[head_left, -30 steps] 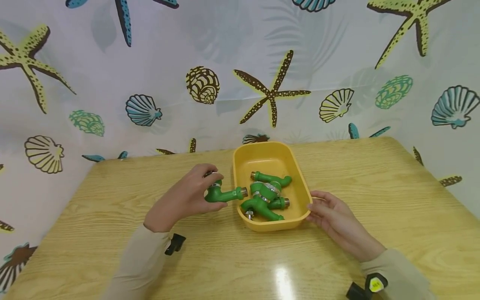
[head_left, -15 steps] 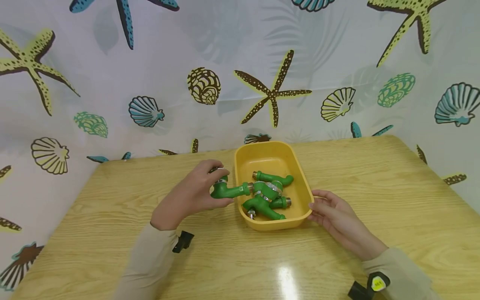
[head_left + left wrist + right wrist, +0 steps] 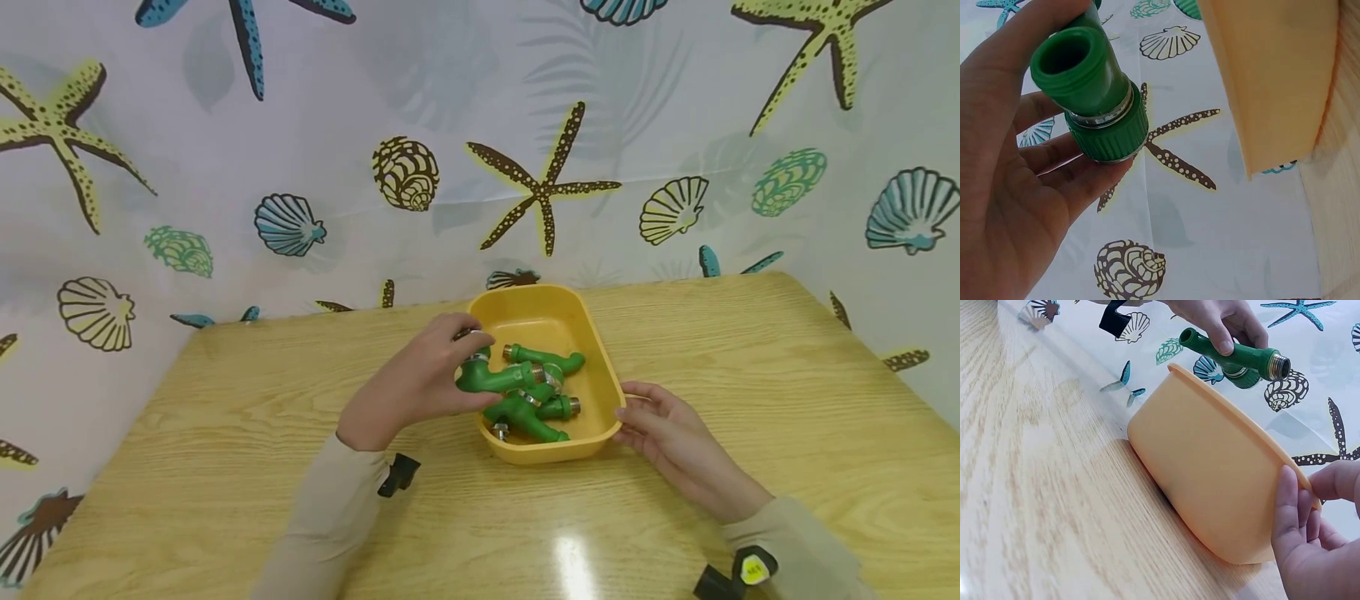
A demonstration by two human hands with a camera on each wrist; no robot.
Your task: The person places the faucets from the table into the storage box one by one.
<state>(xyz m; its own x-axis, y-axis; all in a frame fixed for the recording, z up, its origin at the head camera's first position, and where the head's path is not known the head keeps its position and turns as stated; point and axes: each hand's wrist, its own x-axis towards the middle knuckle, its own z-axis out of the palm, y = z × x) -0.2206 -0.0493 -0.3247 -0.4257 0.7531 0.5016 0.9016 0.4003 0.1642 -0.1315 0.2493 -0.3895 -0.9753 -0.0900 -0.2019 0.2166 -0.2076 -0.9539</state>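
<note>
My left hand [image 3: 420, 379] grips a green plastic tap [image 3: 491, 379] with a threaded metal end, held over the left side of a yellow plastic bin [image 3: 555, 452]. The left wrist view shows the thumb and fingers round the tap body [image 3: 1110, 125], its ribbed collar near the fingertips. In the right wrist view the same tap [image 3: 1235, 359] sits above the bin's rim. My right hand [image 3: 678, 446] pinches the bin's rim at its near right corner. Inside the bin lie several more green taps [image 3: 528, 421], partly covered in the head view by the held one.
The bin stands on a light wooden table [image 3: 225, 433], near its back edge. Behind and to the sides hangs a white cloth [image 3: 450, 233] printed with starfish and shells. A black wrist mount [image 3: 400, 473] sits at the left cuff.
Carrying the tap, my left hand has moved right, from beside the bin to over its left part. My right hand has stayed on the rim, and the bin has not moved.
</note>
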